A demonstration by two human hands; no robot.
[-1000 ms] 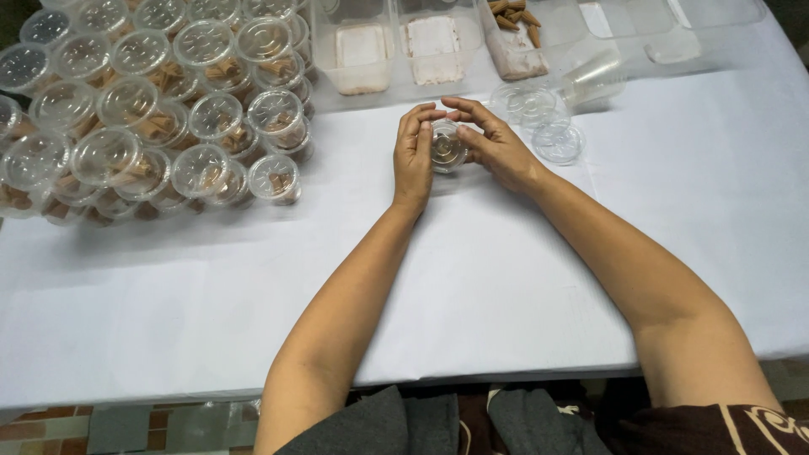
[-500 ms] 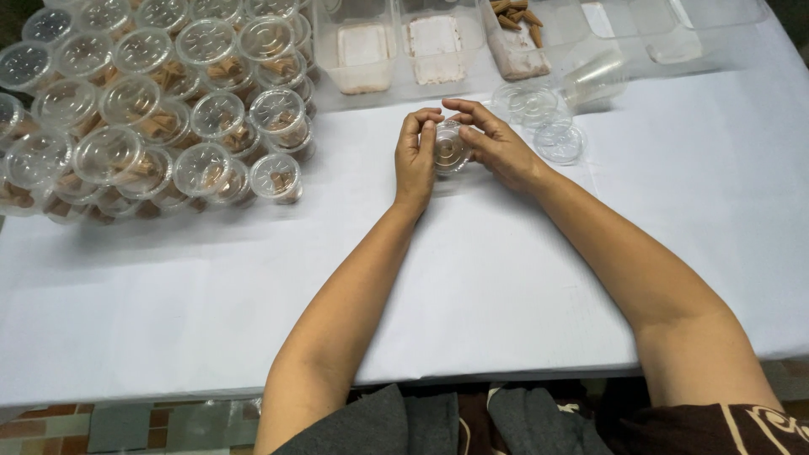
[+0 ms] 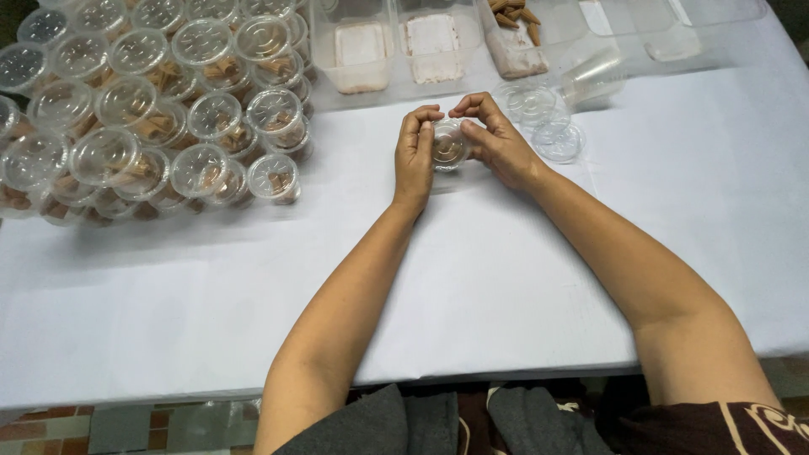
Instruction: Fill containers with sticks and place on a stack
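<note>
White table (image 3: 253,303): hands (image 3: 455,147) around lidded cup (image 3: 448,145)

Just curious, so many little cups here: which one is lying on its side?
The empty clear cup at the top right, beside the loose lids. It lies tipped over; the stacked cups on the left stand upright, lidded and filled.

Both my bare forearms reach forward and converge, my left hand (image 3: 415,153) and right hand (image 3: 497,141) facing each other, fingers curled inward in a close, two-sided grip, thumbs up and wrists held low.
</note>
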